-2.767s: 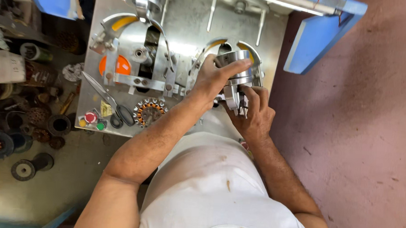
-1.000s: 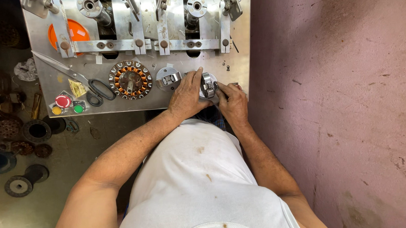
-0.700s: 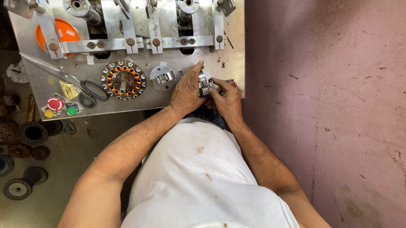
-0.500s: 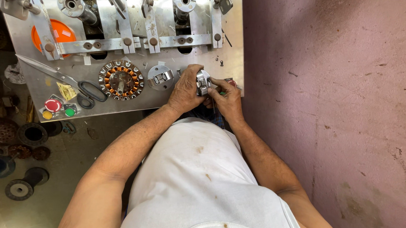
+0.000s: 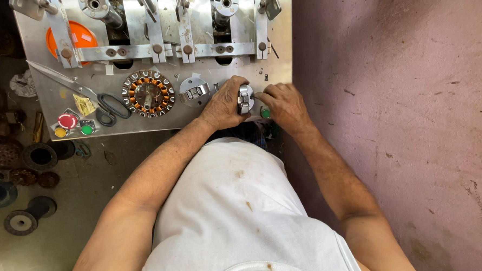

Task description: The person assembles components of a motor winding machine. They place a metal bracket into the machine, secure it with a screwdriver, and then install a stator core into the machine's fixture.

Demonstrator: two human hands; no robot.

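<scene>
Steel plate of the winding bench (image 5: 144,123), head view, the only view. Left hand (image 5: 223,103) is curled around a small round metal fixture (image 5: 245,99) near the plate's front right edge; the fingers are narrow and closed on its left side. Right hand (image 5: 284,104) meets the same piece from the right, fingertips pinched at its rim; whether it grips or only steadies, cannot tell. A green button (image 5: 265,112) sits just beside the right thumb.

Risks, as judged:
- A thumb could brush the green button while both hands are on the piece, since it is nearly touching.
- The fixture is close to the plate edge; a slip of either grip could send it off toward the person's lap.
- A second metal clamp piece (image 5: 194,91) lies just left of the left hand and could be knocked by the wrist.
- Wound stator (image 5: 148,93) and scissors (image 5: 80,88) lie further left, well apart; low concern.
</scene>
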